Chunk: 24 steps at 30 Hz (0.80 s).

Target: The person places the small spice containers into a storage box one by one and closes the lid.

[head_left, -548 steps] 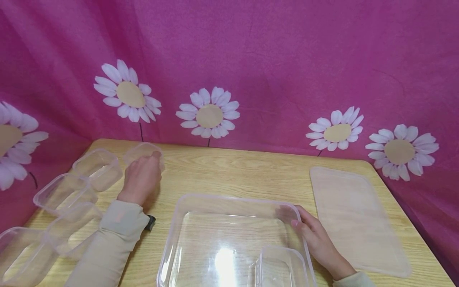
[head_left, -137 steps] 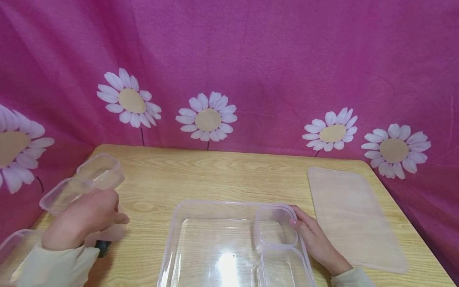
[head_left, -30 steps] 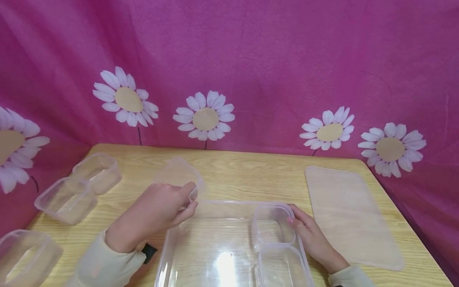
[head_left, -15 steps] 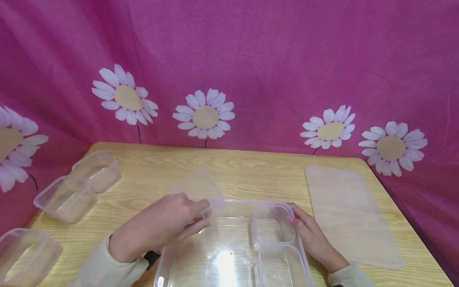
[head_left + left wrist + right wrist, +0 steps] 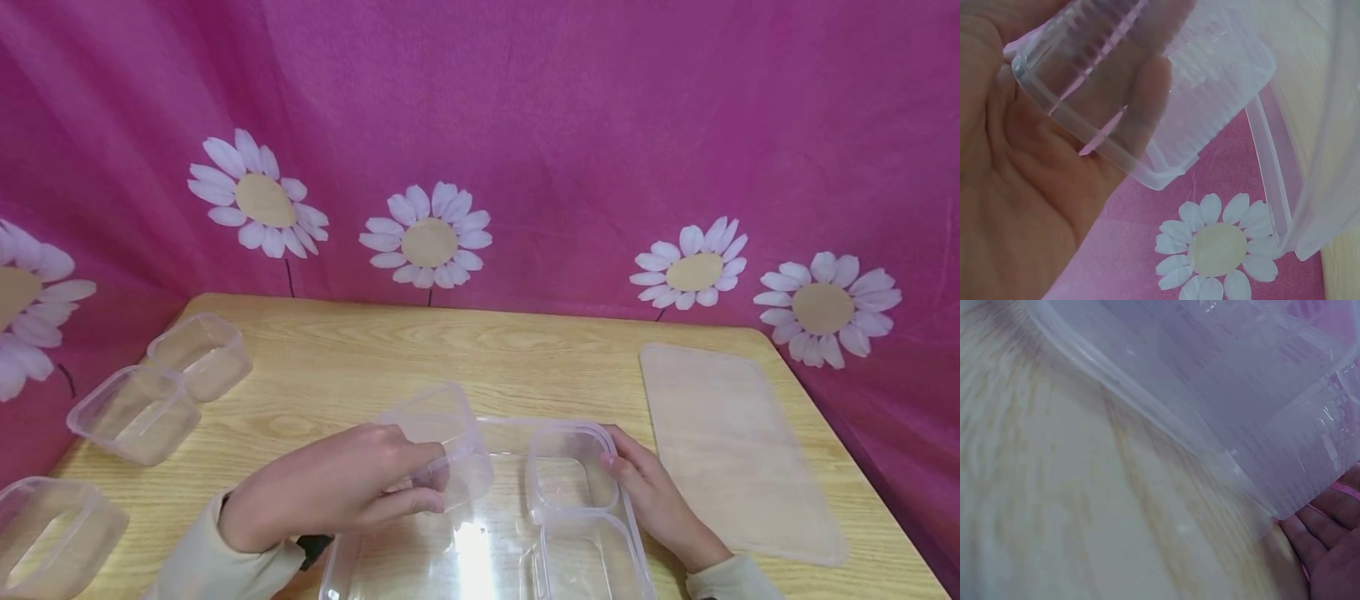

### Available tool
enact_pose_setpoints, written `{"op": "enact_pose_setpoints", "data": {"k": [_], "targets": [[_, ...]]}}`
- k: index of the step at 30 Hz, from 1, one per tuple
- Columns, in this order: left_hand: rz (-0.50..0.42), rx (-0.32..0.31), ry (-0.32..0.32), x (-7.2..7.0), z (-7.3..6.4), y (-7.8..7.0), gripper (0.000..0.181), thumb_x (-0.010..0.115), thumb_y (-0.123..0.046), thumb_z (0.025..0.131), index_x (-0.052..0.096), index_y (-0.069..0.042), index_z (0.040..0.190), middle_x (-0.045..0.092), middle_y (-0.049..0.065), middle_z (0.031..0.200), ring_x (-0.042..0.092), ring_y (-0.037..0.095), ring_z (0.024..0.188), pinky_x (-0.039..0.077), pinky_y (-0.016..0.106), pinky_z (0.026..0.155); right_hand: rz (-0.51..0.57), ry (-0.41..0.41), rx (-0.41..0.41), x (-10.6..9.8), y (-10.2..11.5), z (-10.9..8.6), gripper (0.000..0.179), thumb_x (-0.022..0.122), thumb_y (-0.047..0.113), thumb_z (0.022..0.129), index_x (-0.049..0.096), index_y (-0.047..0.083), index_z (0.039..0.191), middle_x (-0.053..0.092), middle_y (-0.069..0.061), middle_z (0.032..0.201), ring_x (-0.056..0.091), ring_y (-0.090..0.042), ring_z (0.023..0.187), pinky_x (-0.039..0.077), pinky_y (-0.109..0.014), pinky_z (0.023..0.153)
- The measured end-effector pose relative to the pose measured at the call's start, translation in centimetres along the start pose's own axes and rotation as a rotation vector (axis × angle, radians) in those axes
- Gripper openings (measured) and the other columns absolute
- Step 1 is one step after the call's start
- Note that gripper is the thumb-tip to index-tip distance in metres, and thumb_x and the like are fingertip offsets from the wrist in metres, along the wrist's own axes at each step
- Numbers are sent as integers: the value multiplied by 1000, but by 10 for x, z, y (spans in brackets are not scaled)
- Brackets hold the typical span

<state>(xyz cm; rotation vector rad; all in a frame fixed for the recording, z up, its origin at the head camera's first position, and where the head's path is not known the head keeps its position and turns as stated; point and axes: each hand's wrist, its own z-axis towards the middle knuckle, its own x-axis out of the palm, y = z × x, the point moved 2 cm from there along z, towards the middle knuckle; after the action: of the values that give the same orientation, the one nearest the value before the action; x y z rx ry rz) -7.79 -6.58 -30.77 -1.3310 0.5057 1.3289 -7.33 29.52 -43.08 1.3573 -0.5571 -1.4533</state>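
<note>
In the head view my left hand (image 5: 341,479) grips a small clear plastic container (image 5: 438,412) by its wall, fingers curled over the rim. The container is tilted and overlaps the far left part of a large clear plastic box (image 5: 420,554). In the left wrist view the fingers show through the ribbed wall of the small container (image 5: 1222,87). Two similar small containers, a far one (image 5: 536,475) and a near one (image 5: 592,533), stand along the box's right side. My right hand (image 5: 663,504) holds the box's far right corner, thumb at the rim.
Three more small clear containers stand at the left: a far one (image 5: 202,358), a middle one (image 5: 138,417) and a near one (image 5: 67,533). A flat frosted lid (image 5: 738,450) lies on the wooden table (image 5: 555,354) at the right. A pink flowered cloth (image 5: 562,150) hangs behind.
Since the earlier frames, a second small container has come to stand in the box. Over the last second my left hand carries another rightward and toward me over the box. My right hand stays put.
</note>
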Motion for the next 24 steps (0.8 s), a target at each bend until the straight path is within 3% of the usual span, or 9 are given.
{"op": "enact_pose_setpoints", "data": {"k": [3,9,17,20,24], "targets": [[14,-13,13,0,0,-1,17,63,-24,102,56,-21,87,55,-17,71,43,-9,65,44,12,71,8,3,0,0,0,0,37,38,4,106,58,5,137,66,1,125,61,-3,112,48,-17,97],[76,-84,32,1,-1,-3,9,64,-13,88,63,-22,89,67,-20,82,56,-4,75,52,25,84,20,15,-18,0,1,0,37,38,2,106,57,2,138,65,5,127,61,-2,114,46,-15,99],[4,-44,54,2,-1,-5,13,60,-8,88,62,-21,86,59,-19,71,42,-11,60,49,17,77,-13,3,-5,0,2,0,38,39,4,107,58,5,139,67,-4,127,61,-1,114,47,-16,99],[-26,-68,81,-1,-2,-6,12,60,-9,89,60,-20,85,49,-18,64,34,-11,56,43,11,66,-11,1,4,0,2,0,37,38,4,107,58,5,138,66,-7,125,62,-2,111,49,-18,95],[-13,-93,84,-6,-5,-10,13,61,-12,94,58,-21,85,44,-17,62,32,-9,56,38,10,61,0,8,13,0,2,0,36,38,5,107,58,5,137,66,-5,122,61,-3,109,50,-19,94]]}}
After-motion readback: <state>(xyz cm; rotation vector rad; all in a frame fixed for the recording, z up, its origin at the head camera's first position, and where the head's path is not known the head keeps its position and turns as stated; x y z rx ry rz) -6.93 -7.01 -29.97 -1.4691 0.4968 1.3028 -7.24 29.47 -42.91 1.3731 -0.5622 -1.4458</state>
